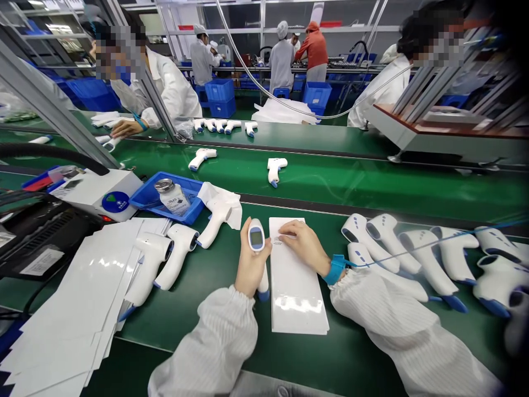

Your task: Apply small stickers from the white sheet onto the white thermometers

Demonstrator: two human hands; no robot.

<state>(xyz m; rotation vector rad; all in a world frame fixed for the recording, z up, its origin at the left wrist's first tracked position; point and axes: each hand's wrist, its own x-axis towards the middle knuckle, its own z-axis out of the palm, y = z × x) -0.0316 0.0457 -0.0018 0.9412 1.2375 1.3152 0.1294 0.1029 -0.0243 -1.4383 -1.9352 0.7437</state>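
Note:
My left hand (249, 264) is wrapped round a white forehead thermometer (256, 237). Its small grey screen faces me, and its blue-tipped handle end shows below the hand. Just to the right lies a stack of glossy white label sheets (295, 275). The fingertips of my right hand (303, 242) are pinched together at the top of this stack, beside a few lines of small print. Whatever they may grip is too small to tell. A blue wrist strap (336, 269) with a thin cord circles my right wrist.
Several thermometers (427, 259) lie at right, others (177, 256) at left beside fanned white sheets (70, 309). A blue tray (194, 209) holds a metal-capped bottle (171, 197). Beyond runs a green conveyor (330, 179) carrying thermometers. A co-worker's hand (128, 128) reaches in far left.

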